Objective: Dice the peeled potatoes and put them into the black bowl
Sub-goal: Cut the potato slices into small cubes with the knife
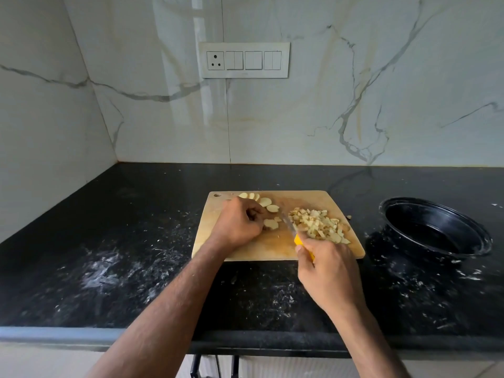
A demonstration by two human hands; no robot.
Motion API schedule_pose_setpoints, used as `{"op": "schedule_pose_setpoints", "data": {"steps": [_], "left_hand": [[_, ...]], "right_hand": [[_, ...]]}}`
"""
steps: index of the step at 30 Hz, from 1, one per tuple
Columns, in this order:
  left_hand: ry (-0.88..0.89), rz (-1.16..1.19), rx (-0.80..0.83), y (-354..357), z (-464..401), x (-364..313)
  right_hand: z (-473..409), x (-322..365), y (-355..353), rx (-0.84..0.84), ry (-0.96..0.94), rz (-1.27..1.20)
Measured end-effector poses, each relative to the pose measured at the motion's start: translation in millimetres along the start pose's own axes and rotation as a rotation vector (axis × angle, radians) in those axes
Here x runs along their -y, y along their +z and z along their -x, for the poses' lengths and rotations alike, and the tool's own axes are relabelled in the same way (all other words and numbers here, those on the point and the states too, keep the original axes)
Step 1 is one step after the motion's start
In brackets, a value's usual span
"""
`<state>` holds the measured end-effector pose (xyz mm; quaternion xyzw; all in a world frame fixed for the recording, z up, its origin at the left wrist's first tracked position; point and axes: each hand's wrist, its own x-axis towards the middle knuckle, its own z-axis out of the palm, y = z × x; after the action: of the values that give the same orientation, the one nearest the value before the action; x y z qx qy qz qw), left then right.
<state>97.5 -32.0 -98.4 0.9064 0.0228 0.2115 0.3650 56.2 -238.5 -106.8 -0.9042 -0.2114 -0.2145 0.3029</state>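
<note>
A wooden cutting board (245, 249) lies on the black counter. Potato slices (266, 201) fan out along its far left side, and a pile of diced potato (317, 226) sits on its right half. My left hand (240, 222) has curled fingers that hold a few slices (271, 223) down near the board's middle. My right hand (327, 271) grips a yellow-handled knife (289, 227), whose blade points away between the slices and the pile. The black bowl (436, 230) stands right of the board, tilted, with nothing inside.
The black stone counter (136, 255) carries white smears and crumbs on both sides of the board. A marble wall with a switch panel (244, 60) rises behind, and a side wall closes the left. The counter's front edge runs under my forearms.
</note>
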Motion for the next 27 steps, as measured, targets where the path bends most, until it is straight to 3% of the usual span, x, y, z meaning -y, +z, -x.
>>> {"op": "schedule_pose_setpoints", "data": {"steps": [4,13,27], "left_hand": [[-0.022,-0.095,0.01,4.2,2.0,-7.8],[0.021,-0.454,-0.072,24.4,5.9,-24.5],[0.01,-0.386,-0.059,26.7,3.4,-28.3]], "right_hand": [[0.1,-0.9,-2.9,-0.066,0.115,0.018],[6.6,7.4,-2.0,-0.035,0.03,0.097],[7.7,6.9,-1.1,-0.017,-0.029,0.083]]}}
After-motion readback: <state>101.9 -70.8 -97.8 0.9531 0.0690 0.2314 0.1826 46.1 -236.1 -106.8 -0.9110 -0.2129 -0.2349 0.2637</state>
